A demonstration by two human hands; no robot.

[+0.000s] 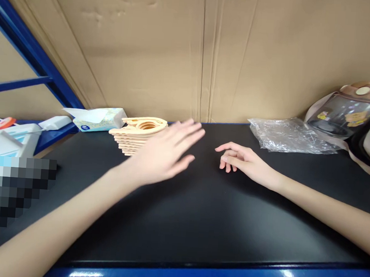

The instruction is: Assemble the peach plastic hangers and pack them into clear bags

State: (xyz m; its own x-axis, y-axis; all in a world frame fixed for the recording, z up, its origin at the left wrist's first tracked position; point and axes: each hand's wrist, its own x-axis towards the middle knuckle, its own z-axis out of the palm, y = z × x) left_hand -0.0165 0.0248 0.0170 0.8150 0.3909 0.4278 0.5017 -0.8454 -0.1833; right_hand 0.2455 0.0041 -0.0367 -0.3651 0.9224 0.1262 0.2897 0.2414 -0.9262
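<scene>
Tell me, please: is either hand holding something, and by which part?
Nothing appears held. The left hand is open, partly hiding the peach stack; the right hand is loosely curled, with nothing visible inside.

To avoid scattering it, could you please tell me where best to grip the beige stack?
Probably grip the beige stack at its left end, from the left, thumb above: its thin layers seem to overhang there, and the left hand hides part of its right side.
</scene>
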